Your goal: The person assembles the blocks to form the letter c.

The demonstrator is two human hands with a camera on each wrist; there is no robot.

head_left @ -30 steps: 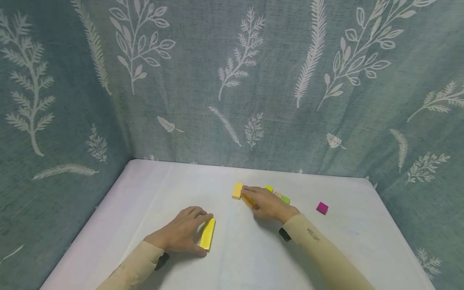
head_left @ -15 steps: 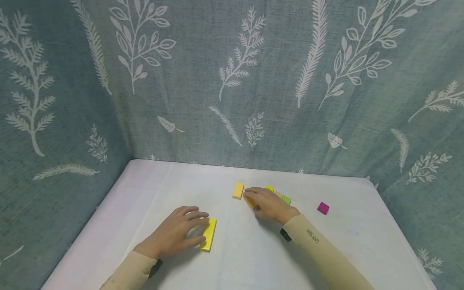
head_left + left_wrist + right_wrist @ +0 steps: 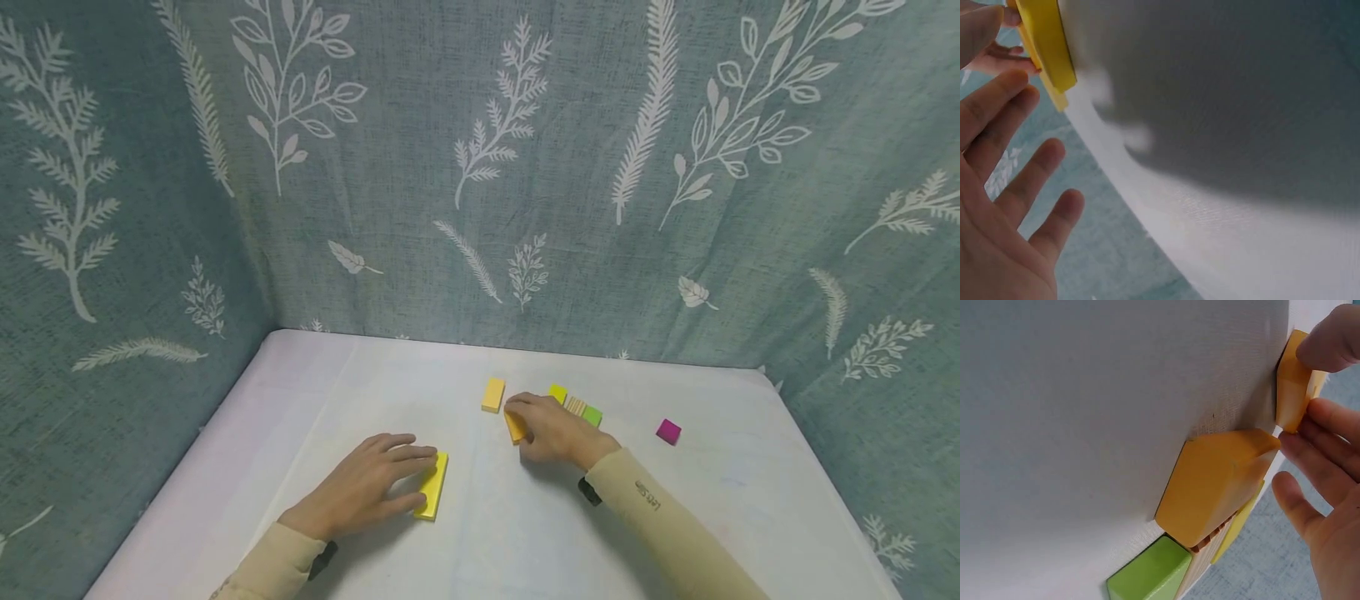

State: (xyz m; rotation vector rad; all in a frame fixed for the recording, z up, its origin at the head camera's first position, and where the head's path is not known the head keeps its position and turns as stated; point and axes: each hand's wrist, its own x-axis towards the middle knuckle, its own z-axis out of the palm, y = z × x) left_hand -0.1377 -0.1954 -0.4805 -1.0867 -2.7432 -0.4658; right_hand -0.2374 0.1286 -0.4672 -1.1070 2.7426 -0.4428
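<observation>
The left hand (image 3: 367,487) is over the left side of a long yellow block (image 3: 432,492), its fingers loosely extended. In the left wrist view, its fingers spread beside the yellow block (image 3: 1047,44). The right hand (image 3: 558,429) pinches an orange block (image 3: 515,427) between thumb and fingers; the right wrist view shows this orange block (image 3: 1292,384) standing on the cloth. Another orange block (image 3: 1216,487) lies by its fingertips there, hidden under the hand in the head view. A paler orange block (image 3: 492,395) lies just left of the right hand.
Behind the right hand are a yellow-green block (image 3: 557,393), a striped piece (image 3: 575,406) and a green block (image 3: 592,416). A magenta block (image 3: 669,432) lies farther right. White cloth (image 3: 360,383) covers the table; a patterned teal curtain (image 3: 420,292) stands behind.
The left hand has loosened from the long yellow block, its fingers now straighter and the hand slightly farther left. The right hand has shifted slightly right and nearer, and its orange block has turned.
</observation>
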